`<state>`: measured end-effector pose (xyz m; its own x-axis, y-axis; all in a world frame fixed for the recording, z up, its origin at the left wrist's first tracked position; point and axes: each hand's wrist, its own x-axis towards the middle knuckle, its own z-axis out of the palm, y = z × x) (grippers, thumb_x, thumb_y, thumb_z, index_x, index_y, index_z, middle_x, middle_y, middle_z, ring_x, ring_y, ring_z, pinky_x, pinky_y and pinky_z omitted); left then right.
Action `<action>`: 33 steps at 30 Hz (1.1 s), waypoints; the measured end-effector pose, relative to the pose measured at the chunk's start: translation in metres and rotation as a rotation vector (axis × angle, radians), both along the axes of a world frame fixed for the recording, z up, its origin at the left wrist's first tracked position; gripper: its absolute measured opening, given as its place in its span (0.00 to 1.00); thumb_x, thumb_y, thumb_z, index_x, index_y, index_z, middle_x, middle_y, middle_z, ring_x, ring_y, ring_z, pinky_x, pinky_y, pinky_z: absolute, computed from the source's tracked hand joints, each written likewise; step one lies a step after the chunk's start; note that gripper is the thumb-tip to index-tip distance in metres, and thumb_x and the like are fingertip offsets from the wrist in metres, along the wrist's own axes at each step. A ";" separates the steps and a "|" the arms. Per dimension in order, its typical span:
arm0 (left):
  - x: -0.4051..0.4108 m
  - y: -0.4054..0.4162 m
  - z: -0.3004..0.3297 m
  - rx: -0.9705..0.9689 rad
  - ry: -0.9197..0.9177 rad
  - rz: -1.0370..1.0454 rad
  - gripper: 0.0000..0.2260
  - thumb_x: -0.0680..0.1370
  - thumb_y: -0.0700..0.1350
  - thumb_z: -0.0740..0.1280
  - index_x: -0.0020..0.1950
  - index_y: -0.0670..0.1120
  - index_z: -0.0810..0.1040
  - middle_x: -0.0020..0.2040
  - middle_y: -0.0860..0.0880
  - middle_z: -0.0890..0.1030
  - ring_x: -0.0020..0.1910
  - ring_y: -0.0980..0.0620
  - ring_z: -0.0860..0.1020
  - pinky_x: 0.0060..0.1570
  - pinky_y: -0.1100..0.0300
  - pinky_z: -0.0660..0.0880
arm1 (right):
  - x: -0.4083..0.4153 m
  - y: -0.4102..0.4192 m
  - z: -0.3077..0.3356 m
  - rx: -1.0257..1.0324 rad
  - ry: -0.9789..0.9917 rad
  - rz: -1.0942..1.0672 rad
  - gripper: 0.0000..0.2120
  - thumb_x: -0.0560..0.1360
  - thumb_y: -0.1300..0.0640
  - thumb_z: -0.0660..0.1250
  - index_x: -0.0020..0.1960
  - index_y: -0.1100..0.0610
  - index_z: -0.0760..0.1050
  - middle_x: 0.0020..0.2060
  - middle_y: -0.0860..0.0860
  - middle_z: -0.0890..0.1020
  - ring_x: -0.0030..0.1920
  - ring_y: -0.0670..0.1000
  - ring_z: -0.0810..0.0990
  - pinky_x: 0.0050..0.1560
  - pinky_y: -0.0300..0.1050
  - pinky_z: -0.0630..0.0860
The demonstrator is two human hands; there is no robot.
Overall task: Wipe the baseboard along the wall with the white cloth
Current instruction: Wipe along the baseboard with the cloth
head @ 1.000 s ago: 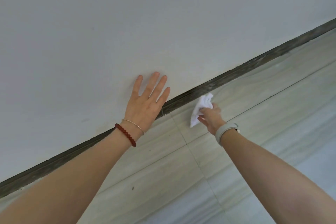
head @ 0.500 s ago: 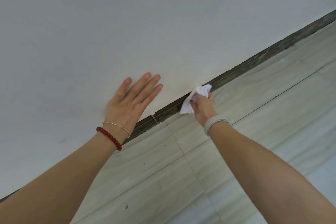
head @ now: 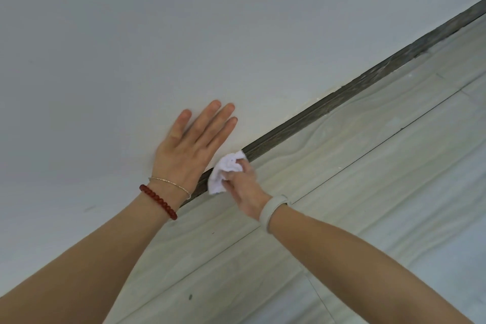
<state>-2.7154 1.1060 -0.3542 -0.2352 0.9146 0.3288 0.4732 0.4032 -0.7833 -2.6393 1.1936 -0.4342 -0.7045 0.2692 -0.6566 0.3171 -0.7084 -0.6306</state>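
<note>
Both arms reach forward, bare. The left hand [head: 190, 148] is flat and open, fingers [head: 210, 123] spread a little, palm down. The right hand [head: 243, 188] is curled tight, squeezing the white cloth [head: 223, 172] in its fingers [head: 231, 175].

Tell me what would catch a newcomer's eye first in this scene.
First, the white cloth bunched in the right hand, pressed against the dark baseboard that runs diagonally where the wall meets the floor. Next, the left hand, laid flat with fingers spread on the pale wall just above the baseboard, with a red bead bracelet at its wrist. The right wrist wears a pale band.
</note>
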 end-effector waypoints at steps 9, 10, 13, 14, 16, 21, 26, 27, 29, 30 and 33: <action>0.004 0.001 0.000 0.006 0.017 0.024 0.31 0.75 0.27 0.43 0.76 0.48 0.51 0.75 0.50 0.51 0.74 0.45 0.35 0.71 0.45 0.31 | -0.005 0.159 -0.003 0.446 -0.228 -0.243 0.22 0.78 0.63 0.56 0.71 0.55 0.59 0.53 0.52 0.69 0.47 0.50 0.70 0.45 0.41 0.72; 0.005 0.001 0.000 -0.001 0.022 0.022 0.31 0.75 0.27 0.45 0.76 0.48 0.51 0.75 0.50 0.52 0.75 0.45 0.36 0.71 0.45 0.31 | -0.003 0.135 -0.002 0.483 -0.237 -0.129 0.23 0.78 0.63 0.56 0.72 0.57 0.57 0.54 0.52 0.67 0.50 0.51 0.69 0.45 0.40 0.71; 0.005 0.001 0.001 -0.011 0.035 0.023 0.31 0.75 0.27 0.47 0.76 0.48 0.51 0.75 0.51 0.52 0.75 0.44 0.40 0.71 0.44 0.31 | 0.013 0.039 0.000 0.346 -0.162 0.258 0.23 0.78 0.65 0.58 0.71 0.59 0.59 0.57 0.53 0.67 0.61 0.55 0.70 0.65 0.51 0.70; 0.005 0.001 0.001 -0.018 0.033 0.041 0.31 0.75 0.27 0.44 0.75 0.48 0.51 0.74 0.52 0.52 0.74 0.44 0.40 0.71 0.44 0.31 | 0.017 0.015 0.002 0.288 -0.107 0.362 0.21 0.77 0.65 0.59 0.70 0.61 0.61 0.59 0.55 0.69 0.65 0.58 0.70 0.68 0.55 0.69; 0.008 0.000 0.008 -0.044 0.003 0.078 0.30 0.76 0.26 0.41 0.75 0.48 0.50 0.74 0.52 0.51 0.74 0.43 0.39 0.71 0.44 0.30 | 0.026 -0.003 0.013 0.338 -0.042 0.492 0.19 0.77 0.66 0.60 0.67 0.66 0.64 0.58 0.62 0.72 0.65 0.63 0.71 0.67 0.59 0.69; 0.044 -0.003 0.058 -0.140 -0.517 0.200 0.26 0.70 0.34 0.62 0.69 0.43 0.69 0.72 0.44 0.66 0.74 0.43 0.57 0.69 0.46 0.27 | 0.091 0.034 0.074 0.556 -0.167 0.388 0.09 0.78 0.65 0.59 0.57 0.63 0.70 0.44 0.55 0.75 0.42 0.48 0.72 0.38 0.32 0.72; 0.118 0.005 0.134 -0.112 -1.336 0.797 0.17 0.80 0.45 0.55 0.70 0.49 0.67 0.69 0.50 0.71 0.70 0.50 0.65 0.72 0.43 0.40 | 0.183 0.059 0.170 0.539 -0.364 0.066 0.02 0.76 0.60 0.63 0.48 0.56 0.71 0.38 0.51 0.74 0.42 0.52 0.73 0.40 0.43 0.71; 0.132 0.010 0.150 -0.071 -1.461 0.791 0.17 0.80 0.45 0.56 0.69 0.48 0.68 0.67 0.50 0.73 0.67 0.50 0.70 0.73 0.48 0.48 | 0.200 0.062 0.192 0.504 -0.385 0.019 0.01 0.75 0.59 0.63 0.46 0.54 0.71 0.37 0.50 0.75 0.42 0.52 0.74 0.43 0.47 0.73; 0.162 0.022 0.188 0.055 -1.718 0.725 0.17 0.79 0.43 0.59 0.68 0.45 0.69 0.66 0.48 0.74 0.64 0.49 0.72 0.66 0.60 0.62 | 0.230 0.066 0.240 0.413 -0.409 -0.117 0.04 0.74 0.60 0.64 0.43 0.51 0.72 0.37 0.49 0.76 0.43 0.51 0.75 0.50 0.53 0.76; 0.177 0.030 0.212 0.113 -1.839 0.701 0.17 0.79 0.41 0.61 0.68 0.43 0.70 0.65 0.47 0.75 0.63 0.49 0.73 0.61 0.63 0.64 | 0.243 0.067 0.265 0.372 -0.405 -0.192 0.05 0.74 0.61 0.64 0.43 0.52 0.73 0.36 0.48 0.76 0.42 0.51 0.76 0.50 0.51 0.76; 0.218 0.058 0.289 0.257 -2.081 0.676 0.18 0.77 0.38 0.64 0.66 0.40 0.70 0.63 0.44 0.76 0.60 0.48 0.75 0.57 0.65 0.66 | 0.276 0.070 0.343 0.266 -0.374 -0.358 0.07 0.74 0.64 0.63 0.43 0.53 0.73 0.37 0.49 0.77 0.41 0.48 0.77 0.48 0.44 0.76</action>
